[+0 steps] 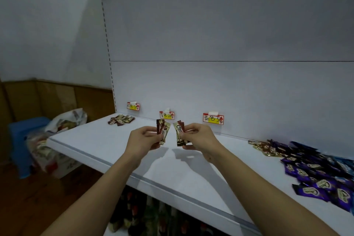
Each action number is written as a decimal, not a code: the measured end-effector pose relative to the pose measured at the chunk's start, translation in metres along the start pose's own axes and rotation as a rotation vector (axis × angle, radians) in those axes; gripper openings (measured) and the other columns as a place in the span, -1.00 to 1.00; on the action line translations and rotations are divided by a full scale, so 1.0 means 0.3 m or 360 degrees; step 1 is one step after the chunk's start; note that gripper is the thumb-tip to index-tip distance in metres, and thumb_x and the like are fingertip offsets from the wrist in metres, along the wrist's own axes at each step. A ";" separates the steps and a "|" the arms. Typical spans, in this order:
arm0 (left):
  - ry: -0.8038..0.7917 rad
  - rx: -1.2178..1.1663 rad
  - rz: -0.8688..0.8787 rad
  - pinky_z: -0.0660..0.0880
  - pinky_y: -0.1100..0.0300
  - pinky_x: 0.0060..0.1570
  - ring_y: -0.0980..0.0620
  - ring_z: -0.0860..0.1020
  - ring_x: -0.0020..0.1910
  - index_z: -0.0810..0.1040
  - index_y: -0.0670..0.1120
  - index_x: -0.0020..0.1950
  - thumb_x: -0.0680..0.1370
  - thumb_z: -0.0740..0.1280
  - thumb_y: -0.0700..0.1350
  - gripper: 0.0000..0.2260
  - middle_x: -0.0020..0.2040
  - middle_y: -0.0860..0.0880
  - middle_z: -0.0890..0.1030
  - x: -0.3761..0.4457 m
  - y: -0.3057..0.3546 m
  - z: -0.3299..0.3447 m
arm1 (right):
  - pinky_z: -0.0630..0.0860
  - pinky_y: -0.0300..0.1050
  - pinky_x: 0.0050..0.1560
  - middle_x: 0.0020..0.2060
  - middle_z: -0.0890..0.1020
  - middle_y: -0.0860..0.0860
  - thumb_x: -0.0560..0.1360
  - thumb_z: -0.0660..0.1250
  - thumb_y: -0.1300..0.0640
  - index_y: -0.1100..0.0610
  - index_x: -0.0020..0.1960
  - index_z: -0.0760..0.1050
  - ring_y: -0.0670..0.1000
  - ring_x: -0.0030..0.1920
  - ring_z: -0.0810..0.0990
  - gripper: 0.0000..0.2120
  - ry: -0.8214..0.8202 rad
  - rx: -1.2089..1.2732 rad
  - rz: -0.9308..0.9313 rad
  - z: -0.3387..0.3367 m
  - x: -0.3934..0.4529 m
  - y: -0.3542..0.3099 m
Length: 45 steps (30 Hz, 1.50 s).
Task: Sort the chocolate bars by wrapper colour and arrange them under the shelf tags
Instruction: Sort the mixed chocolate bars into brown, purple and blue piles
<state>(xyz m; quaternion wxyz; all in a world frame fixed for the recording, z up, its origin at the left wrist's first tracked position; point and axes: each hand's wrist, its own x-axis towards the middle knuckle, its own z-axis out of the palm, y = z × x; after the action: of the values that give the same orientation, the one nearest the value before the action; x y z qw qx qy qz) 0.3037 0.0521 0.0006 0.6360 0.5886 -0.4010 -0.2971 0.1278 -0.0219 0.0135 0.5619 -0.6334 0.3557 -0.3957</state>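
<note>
- Lower shelf point(145, 214): at the bottom of the view, below the main board, dim rows of packaged goods; the kind cannot be made out.
- Shelf point(115, 151): a white board with a grey front lip, running from left to lower right; both forearms reach over it.
- Unsorted pile point(318, 174): purple, blue and dark wrapped chocolate bars heaped on the right part of the shelf, with a few gold-wrapped bars point(262, 146) at its far left edge.
- Left hand point(142, 139): held above the shelf, fingers curled and thumb pressed on a small bunch of brown-and-cream chocolate bars point(162, 130), which stand roughly upright.
- Right hand point(199, 137): held above the shelf just beside the left, fingers and thumb pinching a second bunch of brown-and-cream bars point(180, 133); the two bunches are close but apart.
- Sorted group point(121, 119): several brown-and-cream bars lying on the shelf at the far left, just below the left tag point(133, 106).
- Middle tag point(167, 115) and right tag point(213, 118): yellow-and-red labels taped to the white back panel point(229, 86); the handwriting is too small to read.
- Floor at left: a blue stool point(24, 140), plastic bags of goods point(67, 120) and cardboard boxes point(57, 97) against the wall.
</note>
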 end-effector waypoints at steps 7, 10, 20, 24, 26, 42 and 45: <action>0.0198 0.0130 -0.0042 0.63 0.19 -0.17 0.00 0.68 -0.17 0.64 -0.11 0.01 0.42 0.50 -0.28 -0.80 -0.17 -0.04 0.71 0.262 -0.137 -0.313 | 0.63 -0.16 -0.26 -0.18 0.66 0.14 0.41 0.48 0.34 0.29 0.02 0.59 0.01 -0.31 0.65 -0.81 -0.0130 -0.0085 0.0100 0.325 0.263 0.086; 0.0283 0.0246 -0.0021 0.59 0.30 -0.27 0.05 0.67 -0.17 0.65 -0.09 0.02 0.42 0.51 -0.26 -0.79 -0.18 0.01 0.71 0.392 -0.192 -0.453 | 0.63 -0.16 -0.27 -0.16 0.67 0.13 0.39 0.50 0.35 0.28 -0.02 0.60 0.03 -0.27 0.64 -0.81 -0.0127 -0.0078 0.0149 0.461 0.403 0.119; 0.0256 0.0586 0.0012 0.53 0.31 -0.38 0.09 0.67 -0.33 0.64 -0.09 -0.01 0.40 0.53 -0.25 -0.80 -0.28 0.00 0.70 0.726 -0.260 -0.757 | 0.66 0.08 -0.06 -0.14 0.69 0.14 0.34 0.56 0.27 0.17 -0.10 0.60 0.07 -0.26 0.68 -0.80 0.0040 -0.0226 0.0232 0.783 0.763 0.174; 0.0167 0.0681 0.0018 0.44 0.42 -0.49 0.13 0.63 -0.40 0.65 -0.11 -0.01 0.41 0.52 -0.26 -0.81 -0.32 0.00 0.69 0.874 -0.284 -0.808 | 0.63 -0.15 -0.32 -0.19 0.66 0.14 0.40 0.49 0.34 0.24 -0.06 0.58 -0.01 -0.44 0.63 -0.85 0.0100 -0.0238 0.0251 0.847 0.895 0.197; 0.0110 0.0765 0.0050 0.46 0.40 -0.46 0.10 0.63 -0.36 0.66 -0.10 0.01 0.42 0.52 -0.26 -0.80 -0.26 -0.01 0.68 0.928 -0.297 -0.816 | 0.66 -0.07 -0.20 -0.17 0.67 0.18 0.41 0.48 0.36 0.26 -0.07 0.58 0.03 -0.43 0.64 -0.87 0.0147 -0.0266 0.0249 0.858 0.940 0.212; -0.0312 0.1291 0.0184 0.53 0.22 -0.07 0.10 0.58 -0.07 0.64 -0.03 0.20 0.42 0.53 -0.07 -0.64 0.02 0.05 0.64 1.166 -0.323 -0.841 | 0.47 -0.24 -0.17 -0.15 0.62 0.02 0.46 0.45 0.17 0.14 -0.08 0.63 -0.04 -0.19 0.55 -0.94 0.0170 -0.0911 -0.0002 0.870 1.046 0.231; -0.0286 0.1313 0.0178 0.55 0.15 -0.04 0.05 0.57 -0.02 0.62 0.00 0.22 0.42 0.52 -0.06 -0.63 0.07 0.04 0.63 1.149 -0.309 -0.820 | 0.47 -0.20 -0.15 -0.18 0.61 0.00 0.49 0.42 0.16 0.12 -0.10 0.61 -0.05 -0.22 0.54 -0.98 0.0156 -0.0884 -0.0002 0.854 1.029 0.225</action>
<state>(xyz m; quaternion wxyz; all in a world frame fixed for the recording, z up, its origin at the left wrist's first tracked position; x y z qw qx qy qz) 0.6969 -0.1275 -0.0322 0.3250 0.7429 -0.5713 -0.1270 0.4921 -0.1958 -0.0364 0.3486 -0.7435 0.4769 -0.3134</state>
